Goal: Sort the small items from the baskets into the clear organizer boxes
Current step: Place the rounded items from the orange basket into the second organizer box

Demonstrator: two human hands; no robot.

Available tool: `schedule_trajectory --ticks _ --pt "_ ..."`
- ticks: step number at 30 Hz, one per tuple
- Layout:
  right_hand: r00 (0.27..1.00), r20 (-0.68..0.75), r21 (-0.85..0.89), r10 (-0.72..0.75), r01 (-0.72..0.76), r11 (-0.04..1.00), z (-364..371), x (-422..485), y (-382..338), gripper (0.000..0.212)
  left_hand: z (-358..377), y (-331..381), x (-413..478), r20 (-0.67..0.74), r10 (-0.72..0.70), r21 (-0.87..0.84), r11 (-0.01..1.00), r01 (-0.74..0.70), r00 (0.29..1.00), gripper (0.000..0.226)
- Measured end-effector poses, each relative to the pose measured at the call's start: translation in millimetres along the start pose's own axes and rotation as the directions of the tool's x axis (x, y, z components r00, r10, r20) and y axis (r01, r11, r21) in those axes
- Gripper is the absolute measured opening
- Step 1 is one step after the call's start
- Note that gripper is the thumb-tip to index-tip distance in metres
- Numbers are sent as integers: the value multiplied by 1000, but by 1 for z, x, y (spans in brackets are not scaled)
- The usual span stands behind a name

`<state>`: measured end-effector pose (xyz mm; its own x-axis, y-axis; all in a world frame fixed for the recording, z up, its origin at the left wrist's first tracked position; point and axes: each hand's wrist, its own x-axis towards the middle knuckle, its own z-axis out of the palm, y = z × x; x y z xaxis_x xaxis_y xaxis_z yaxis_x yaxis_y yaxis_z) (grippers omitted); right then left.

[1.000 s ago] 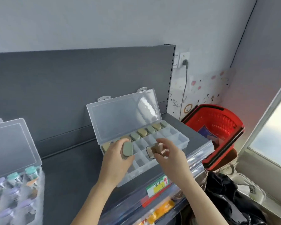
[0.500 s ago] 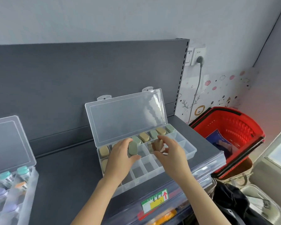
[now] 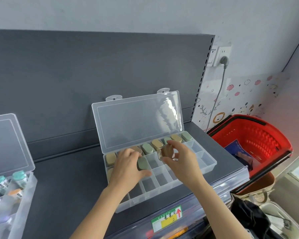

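Observation:
A clear organizer box (image 3: 208, 165) stands open on the dark shelf, its lid (image 3: 138, 121) leaning back. Its far row holds several green and tan oval-capped items (image 3: 157, 144). My left hand (image 3: 127, 168) grips a green-capped item (image 3: 142, 163) over the box's left compartments. My right hand (image 3: 181, 160) pinches a brownish item in clear wrapping (image 3: 163, 152) above the middle compartments. The near compartments show no contents.
A second clear box (image 3: 16, 192) with small capped bottles stands at the left. A red basket (image 3: 259, 144) holding a blue packet sits to the right of the shelf. Below it lie a dark bag (image 3: 255, 219) and a metal container. The shelf edge carries a price label (image 3: 167, 218).
Both hands have moved a little farther over the box, each keeping its item. The camera has tilted up and to the left.

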<state>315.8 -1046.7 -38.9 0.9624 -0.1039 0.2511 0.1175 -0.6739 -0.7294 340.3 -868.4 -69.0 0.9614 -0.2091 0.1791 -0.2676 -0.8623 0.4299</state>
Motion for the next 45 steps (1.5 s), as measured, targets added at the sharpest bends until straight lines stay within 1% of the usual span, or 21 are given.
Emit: schedule_trajectory --ticks 4,6,9,13,17,21,26,30,31,34,38,42,45 --pt "996 86 7 -3 3 1000 4 11 5 46 0 0 -3 26 -21 -2 1000 21 999 66" --pt "987 157 -19 -18 21 1000 7 17 7 43 -1 1 -4 35 -42 7 999 42 999 67" --pt "967 245 -64 -67 85 994 12 24 8 36 -3 2 -4 37 -67 20 998 66 997 67" --pt "939 322 -123 -123 170 978 17 30 12 29 -8 4 -8 20 -75 -54 996 76 997 66" --pt "914 387 -189 -117 203 961 20 31 16 31 -18 0 -14 -14 -91 -112 990 89 996 64" --pt "886 439 -266 -150 287 920 22 35 16 26 -22 -4 -22 -9 -89 -82 993 88 996 65" --pt "845 517 -329 -138 344 879 22 40 17 27 -27 -3 -28 7 -88 -17 996 88 996 63" --pt "839 523 -332 -151 363 871 21 38 18 30 -32 0 -29 -3 -85 -3 996 85 996 60" --pt "845 506 -316 -172 367 875 21 36 19 28 -33 0 -30 -9 -87 -2 996 87 996 59" --pt "858 453 -255 -244 387 886 19 29 20 11 -33 0 -32 -7 -94 5 996 94 996 57" --pt "857 451 -245 -248 386 889 20 29 22 18 -31 2 -34 -6 -91 -1 996 91 996 58" --pt "875 431 -255 -220 352 901 20 30 16 18 -35 4 -35 -36 -81 11 997 82 996 62" --pt "888 403 -240 -221 336 911 17 28 7 29 -39 2 -36 -66 -81 37 996 84 995 64"
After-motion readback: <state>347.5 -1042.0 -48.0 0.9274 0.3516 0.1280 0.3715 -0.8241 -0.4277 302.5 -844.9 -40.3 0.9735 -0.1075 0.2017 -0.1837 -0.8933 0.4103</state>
